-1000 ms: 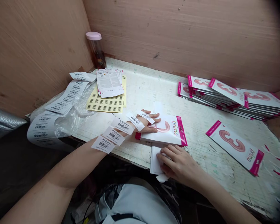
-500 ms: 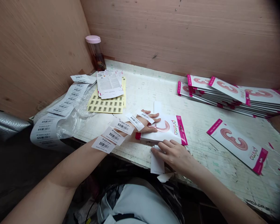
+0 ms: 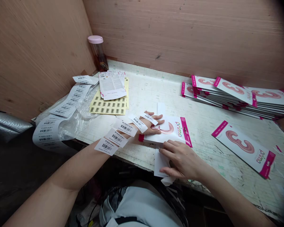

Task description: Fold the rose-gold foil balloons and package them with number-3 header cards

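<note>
In the head view my left hand [image 3: 153, 123] lies spread on a pink-and-white "prima" packet [image 3: 180, 129] on the table. Its fingertips rest by a white paper strip [image 3: 161, 110] that reaches past the packet's far edge. Barcode stickers [image 3: 126, 126] overlap along the back of this hand and its wrist. At the near side, my right hand [image 3: 180, 159] hovers low or rests on white paper [image 3: 160, 162] that projects toward the table's front edge. Its fingers are loosely bent, thumb apart. Whether both white pieces are one strip cannot be seen.
To the right lies a single packet [image 3: 245, 148], with a fanned stack of packets [image 3: 236, 93] behind it. Leaflets [image 3: 112, 86] cover yellow barcode sheets [image 3: 107, 105]. A label roll strip [image 3: 71, 101] lies on clear plastic at left; a pink-lidded bottle [image 3: 99, 53] stands in the corner.
My right hand has shifted slightly, and its thumb now shows spread from the fingers over the near white paper. My left hand stays on the packet. The view has moved a little.
</note>
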